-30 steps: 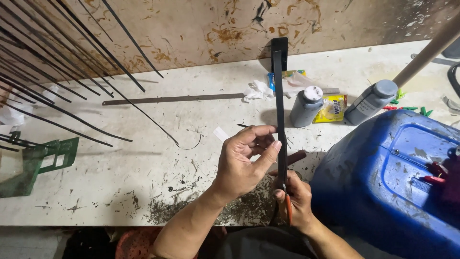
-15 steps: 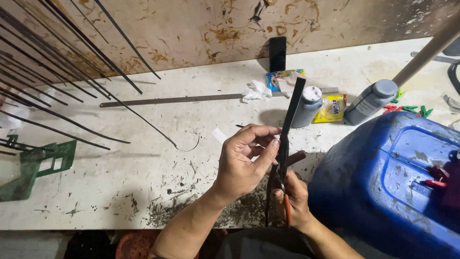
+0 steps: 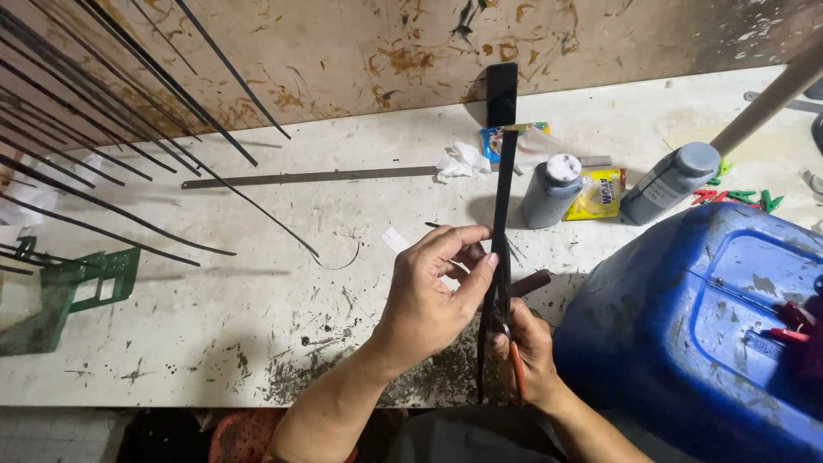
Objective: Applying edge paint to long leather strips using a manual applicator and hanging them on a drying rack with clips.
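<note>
Here, left hand (image 3: 429, 296) pinching a long thin black strip (image 3: 500, 206) between thumb and fingers, grip clenched on it, strip standing near upright over the white stained surface (image 3: 257, 283). Right hand (image 3: 527, 356) below, closed around orange-handled scissors (image 3: 513, 360), blades at the strip's lower part, exact contact hard to tell. Behind the strip: two grey bottles (image 3: 550, 190) (image 3: 670, 182), yellow packet (image 3: 596, 194) between them, crumpled white tissue (image 3: 459, 160), long metal ruler (image 3: 317, 177) lying flat. Bundle of black rods (image 3: 103, 154) slanting in from upper left. Green metal bracket (image 3: 64, 291) at left edge. Blue plastic jerrycan (image 3: 711, 334) just right of the right hand, red and green clips (image 3: 737, 197) beyond it.
</note>
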